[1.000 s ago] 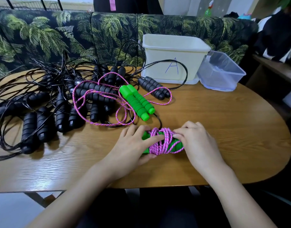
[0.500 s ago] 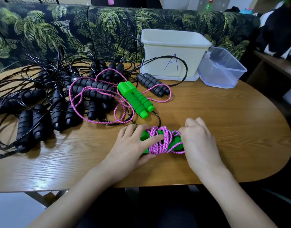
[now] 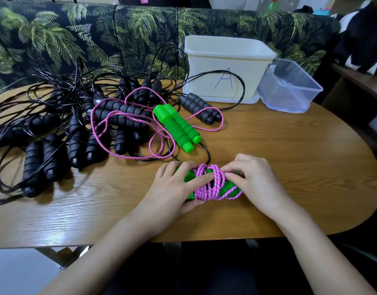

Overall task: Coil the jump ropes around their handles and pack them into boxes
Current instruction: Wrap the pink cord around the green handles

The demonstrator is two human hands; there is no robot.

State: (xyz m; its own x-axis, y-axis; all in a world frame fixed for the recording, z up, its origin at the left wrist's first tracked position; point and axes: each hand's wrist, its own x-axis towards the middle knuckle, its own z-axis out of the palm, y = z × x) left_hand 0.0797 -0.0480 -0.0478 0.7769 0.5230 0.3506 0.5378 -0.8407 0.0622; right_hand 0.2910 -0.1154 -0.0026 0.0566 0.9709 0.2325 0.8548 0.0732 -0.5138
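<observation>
We mark the wrapped jump rope [image 3: 204,192] first: two green handles side by side, pink cord coiled round their middle, lying on the bench [image 3: 300,167] at lower centre of the frame between both hands. The left hand [image 3: 177,188] has its grip closed on the left end of the handles, with the fingers curled over the top and the thumb laid along the coils. The right hand [image 3: 258,184] has its grip closed too. Its fingertips [image 3: 230,169] pinch pink strands at the top of the coil, and its palm covers the right end of the handles. Just above that, at centre frame, we see a loose jump rope [image 3: 177,128], its green handles parallel and angled down to the right. Its pink cord sprawls in loops to the left over black handles, with one loop out to the right. The black jump ropes [image 3: 49,154] fill the left half of the bench in a tangle of thin cords. One pair of black handles lies apart, near the white box [image 3: 204,77]. This box stands at upper centre right, marked "A" in blue, with a black cord arcing across its front; we cannot see inside it. The clear box [image 3: 290,90] sits tilted against its right side. Behind the bench, a palm-print sofa [image 3: 76,39] runs across the top of the frame.
</observation>
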